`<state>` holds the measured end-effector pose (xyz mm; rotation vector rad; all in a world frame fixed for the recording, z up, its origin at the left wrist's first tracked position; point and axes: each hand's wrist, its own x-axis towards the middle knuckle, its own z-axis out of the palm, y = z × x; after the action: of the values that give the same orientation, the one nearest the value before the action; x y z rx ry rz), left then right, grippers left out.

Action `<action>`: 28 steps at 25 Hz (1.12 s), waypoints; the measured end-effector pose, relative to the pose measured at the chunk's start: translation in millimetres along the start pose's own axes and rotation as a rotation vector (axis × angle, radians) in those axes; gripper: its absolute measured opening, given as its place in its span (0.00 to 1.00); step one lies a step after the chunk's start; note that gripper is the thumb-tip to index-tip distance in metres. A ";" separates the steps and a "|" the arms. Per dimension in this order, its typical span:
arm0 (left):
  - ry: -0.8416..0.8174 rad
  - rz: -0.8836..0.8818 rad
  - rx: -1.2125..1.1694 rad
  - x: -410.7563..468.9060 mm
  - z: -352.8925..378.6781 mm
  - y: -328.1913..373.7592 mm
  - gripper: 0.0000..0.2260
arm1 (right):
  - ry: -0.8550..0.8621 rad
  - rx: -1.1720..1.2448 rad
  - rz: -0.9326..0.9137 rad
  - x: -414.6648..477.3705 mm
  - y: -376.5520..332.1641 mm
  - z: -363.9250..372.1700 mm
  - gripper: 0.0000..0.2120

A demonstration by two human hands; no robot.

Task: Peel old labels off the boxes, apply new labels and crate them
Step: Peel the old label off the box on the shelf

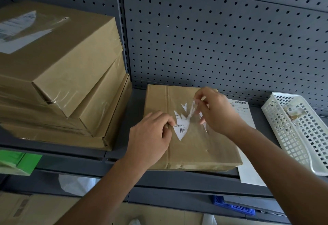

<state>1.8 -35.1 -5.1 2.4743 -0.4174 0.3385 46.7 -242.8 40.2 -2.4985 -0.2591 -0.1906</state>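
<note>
Brown box (191, 146), white torn label (181, 129), grey perforated pegboard (221, 35), white lattice basket (298, 129)

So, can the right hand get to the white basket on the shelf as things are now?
Probably yes. The white basket lies on the same shelf right of the right hand, only a flat paper sheet between them. The hand pinches a strip of the old label, though.

Two hands, your left hand (150, 136) and right hand (216, 113), one torn label (181, 130), one flat box (195, 150) at the shelf's (136, 100) front edge, at least three stacked boxes (71, 56) at its left end, one label sheet (246, 118), one white basket (291, 136) at its right end.
</note>
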 end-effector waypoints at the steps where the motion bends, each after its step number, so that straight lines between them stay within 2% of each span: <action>1: -0.001 -0.001 0.004 0.2 -0.1 0.1 0.09 | 0.020 0.045 0.039 4.9 -0.9 -3.2 0.05; 9: -0.002 -0.023 0.008 -0.3 -0.5 0.8 0.09 | 0.186 0.385 0.218 20.2 -5.5 -29.3 0.03; 12: -0.010 -0.015 0.016 0.2 -0.3 0.5 0.09 | 0.190 0.600 0.243 20.2 -9.5 -40.5 0.01; 14: -0.012 -0.013 0.018 0.8 -0.4 0.9 0.09 | 0.152 0.677 0.244 14.4 -12.8 -44.9 0.04; 17: -0.011 -0.020 0.012 1.9 -0.4 1.9 0.09 | 0.016 0.541 0.200 -3.2 -13.4 -40.8 0.09; 20: -0.005 -0.023 0.015 2.3 -1.0 1.7 0.09 | -0.127 0.154 -0.012 -23.7 -14.5 -23.7 0.13; 23: -0.005 -0.014 0.008 2.6 -1.3 1.9 0.08 | -0.247 -0.012 -0.130 -37.3 -17.6 -5.7 0.09; 26: -0.011 -0.015 0.009 2.5 -1.3 2.3 0.08 | -0.250 -0.080 -0.232 -41.5 -19.4 0.7 0.03; 28: -0.020 -0.019 0.011 1.9 -1.3 2.2 0.08 | -0.276 -0.112 -0.287 -42.5 -19.7 3.5 0.03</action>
<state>2.5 -36.4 -2.3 2.4929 -0.4005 0.3095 1.2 -231.0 40.2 -2.5865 -0.7410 0.0264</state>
